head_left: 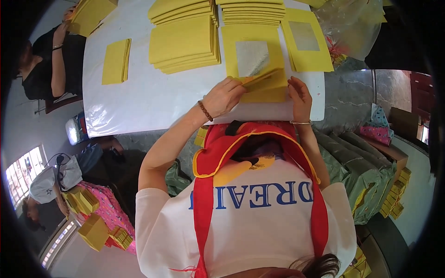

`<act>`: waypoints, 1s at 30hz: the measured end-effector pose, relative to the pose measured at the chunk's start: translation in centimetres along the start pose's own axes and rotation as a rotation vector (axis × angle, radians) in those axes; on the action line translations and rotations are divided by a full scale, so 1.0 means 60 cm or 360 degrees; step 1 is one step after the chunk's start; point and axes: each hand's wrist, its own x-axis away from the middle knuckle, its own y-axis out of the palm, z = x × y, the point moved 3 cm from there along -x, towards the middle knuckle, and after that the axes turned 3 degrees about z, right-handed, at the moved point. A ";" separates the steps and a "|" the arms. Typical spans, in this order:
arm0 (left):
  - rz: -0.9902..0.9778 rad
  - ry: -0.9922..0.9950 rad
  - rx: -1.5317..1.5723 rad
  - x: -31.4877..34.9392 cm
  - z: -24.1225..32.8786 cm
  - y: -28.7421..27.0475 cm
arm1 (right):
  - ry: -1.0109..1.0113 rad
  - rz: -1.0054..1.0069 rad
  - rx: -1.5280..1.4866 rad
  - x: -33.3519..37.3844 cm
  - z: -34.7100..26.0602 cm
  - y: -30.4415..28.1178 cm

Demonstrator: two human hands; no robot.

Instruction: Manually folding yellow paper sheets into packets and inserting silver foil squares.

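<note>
My left hand (pixel 225 98) pinches the near edge of a folded bundle of yellow paper (pixel 264 81), lifted at a slant over the table. Beneath it lies a yellow sheet (pixel 276 48) with a silvery-white rectangle (pixel 251 55) on its middle; the bundle covers part of both. Just beyond the bundle's right end, my right hand (pixel 300 95) is raised with fingers loosely bent and apart, nothing seen in them. Another yellow sheet (pixel 289 58) with a grey patch lies to the right.
On the white-covered table (pixel 134 109) stand stacks of folded yellow paper (pixel 183 41) and a small separate pile (pixel 116 61). A clear plastic bag (pixel 354 28) is at the far right. At the left, a person in black (pixel 44 69) handles yellow paper; another person sits farther back.
</note>
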 end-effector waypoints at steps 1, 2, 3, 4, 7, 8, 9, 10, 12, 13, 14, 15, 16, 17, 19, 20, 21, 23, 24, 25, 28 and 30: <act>-0.0001 0.0001 0.0000 0.001 0.000 0.000 | -0.0021 0.0015 -0.0017 0.000 0.000 -0.001; 0.0043 -0.0097 0.0054 0.002 -0.003 -0.001 | -0.0020 0.0016 -0.0018 0.000 0.000 0.000; 0.0087 -0.0196 0.0107 0.004 -0.005 -0.002 | 0.0029 0.0009 -0.0062 0.001 -0.001 0.003; 0.0087 -0.0195 0.0107 0.005 -0.005 -0.002 | 0.0076 0.0001 -0.0105 0.001 0.000 0.005; 0.0154 -0.0296 0.0171 0.010 -0.005 -0.002 | 0.0097 -0.0040 -0.0116 0.006 0.002 0.010; 0.0171 -0.0367 0.0185 0.013 -0.007 0.000 | 0.0095 -0.0042 -0.0119 0.005 0.004 0.010; 0.0188 -0.0439 0.0198 0.015 -0.009 0.002 | 0.0067 -0.0060 -0.0127 0.003 0.007 0.010; 0.0185 -0.0440 0.0201 0.010 -0.004 0.000 | 0.0046 -0.0073 -0.0132 0.004 0.008 0.009; 0.0208 -0.0476 0.0270 -0.002 0.005 -0.008 | 0.0060 -0.0071 -0.0139 0.004 0.008 0.009; 0.0208 -0.0477 0.0270 -0.001 0.000 -0.009 | 0.0069 -0.0076 -0.0146 0.004 0.006 0.010; 0.0089 -0.0332 0.0162 0.000 -0.004 -0.006 | 0.0071 -0.0076 -0.0147 0.004 0.007 0.009; -0.0030 -0.0186 0.0054 0.003 -0.005 -0.002 | 0.0043 -0.0090 -0.0115 0.004 0.008 0.008; -0.0029 -0.0186 0.0053 0.003 -0.005 0.001 | 0.0013 -0.0105 -0.0083 0.003 0.009 0.008; 0.0053 -0.0144 0.0068 0.003 -0.003 0.004 | 0.0012 -0.0106 -0.0083 0.003 0.010 0.009; 0.0135 -0.0102 0.0084 0.003 -0.002 0.004 | -0.0016 -0.0059 -0.0023 0.003 0.011 0.008; 0.0114 -0.0102 0.0092 0.004 -0.001 0.004 | -0.0016 -0.0057 -0.0022 0.003 0.012 0.008; 0.0092 -0.0102 0.0099 0.004 0.000 0.004 | -0.0021 -0.0099 -0.0061 0.003 0.013 0.008; 0.0009 -0.0169 0.0071 0.007 0.007 0.002 | -0.0022 -0.0142 -0.0098 0.005 0.008 0.011; -0.0074 -0.0234 0.0040 0.010 0.008 0.004 | 0.0005 -0.0122 -0.0099 0.006 0.004 0.011; -0.0073 -0.0235 0.0041 0.010 0.010 0.005 | 0.0030 -0.0102 -0.0100 0.007 0.000 0.012; -0.0069 -0.0194 -0.0057 0.009 0.015 0.009 | -0.0047 -0.0118 -0.0073 0.006 0.001 0.010; -0.0092 -0.0213 -0.0071 0.011 0.011 0.011 | -0.0049 -0.0108 -0.0061 0.007 -0.003 0.013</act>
